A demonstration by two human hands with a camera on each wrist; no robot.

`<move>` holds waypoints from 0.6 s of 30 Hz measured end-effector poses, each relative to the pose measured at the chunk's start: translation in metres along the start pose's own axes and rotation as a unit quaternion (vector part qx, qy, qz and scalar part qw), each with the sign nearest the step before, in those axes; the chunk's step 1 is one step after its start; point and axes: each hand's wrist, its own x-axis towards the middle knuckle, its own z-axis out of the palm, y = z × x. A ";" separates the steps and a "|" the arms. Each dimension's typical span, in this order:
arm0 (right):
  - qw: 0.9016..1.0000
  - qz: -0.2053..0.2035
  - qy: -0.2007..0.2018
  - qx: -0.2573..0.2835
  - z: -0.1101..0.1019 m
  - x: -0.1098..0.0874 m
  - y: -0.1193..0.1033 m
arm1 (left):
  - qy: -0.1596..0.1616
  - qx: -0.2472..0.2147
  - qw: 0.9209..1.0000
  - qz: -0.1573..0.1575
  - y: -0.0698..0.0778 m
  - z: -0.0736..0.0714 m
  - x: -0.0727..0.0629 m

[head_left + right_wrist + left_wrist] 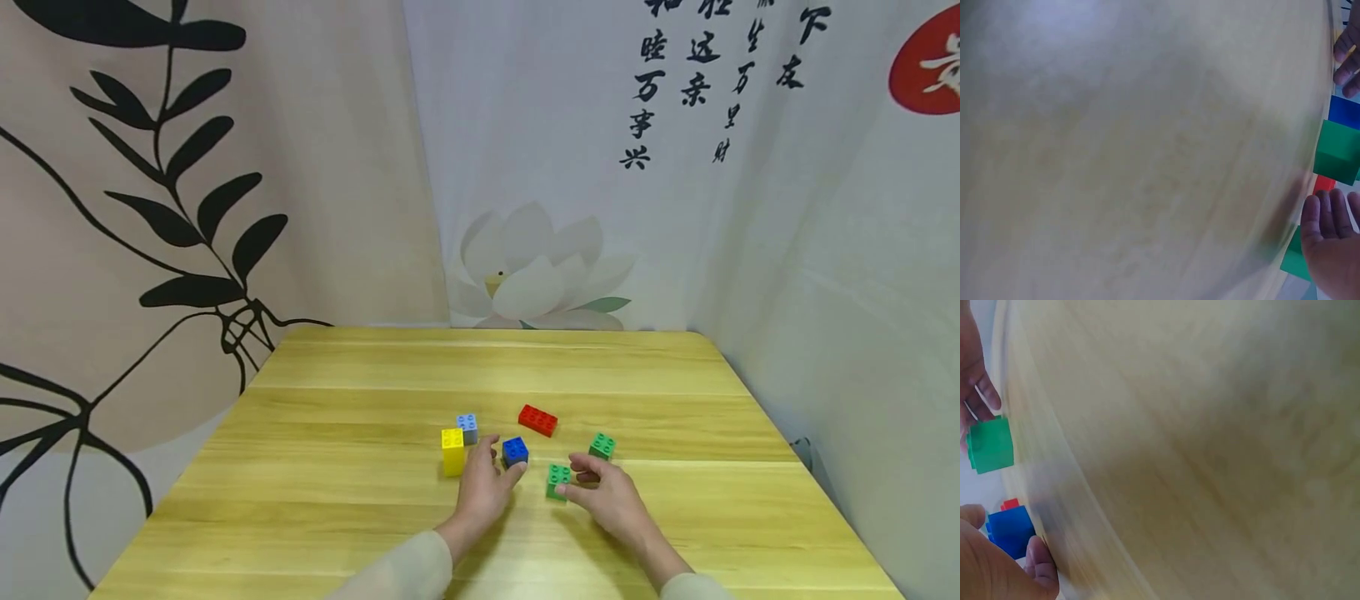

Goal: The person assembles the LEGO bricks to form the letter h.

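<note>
In the head view my left hand point(483, 487) is beside a blue brick point(515, 451), its thumb at the brick's near edge and its fingers a little left of it. The left wrist view has the blue brick point(1011, 531) in the space between thumb and fingers. My right hand point(607, 496) is just right of the nearer green brick point(557, 479), its thumb overlapping that brick's front. A second green brick point(602, 445) stands right beyond its fingers. In the right wrist view this hand point(1333, 256) has extended fingers, with a gap to the nearer green brick point(1337, 153).
A yellow brick point(452, 452) and a light blue brick point(467, 427) stand together left of my left hand. Farther back lies a red brick point(537, 420). The wooden table point(360, 367) ends at a printed curtain point(352, 167) behind it.
</note>
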 end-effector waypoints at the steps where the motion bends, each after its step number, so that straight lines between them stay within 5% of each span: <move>1: 1.000 0.000 -0.002 -0.001 0.001 0.001 0.000 | 0.001 0.003 1.000 0.000 -0.001 0.000 0.001; 18: 1.000 0.001 0.003 -0.027 -0.003 0.010 -0.002 | -0.026 0.044 0.998 0.027 -0.004 0.001 0.014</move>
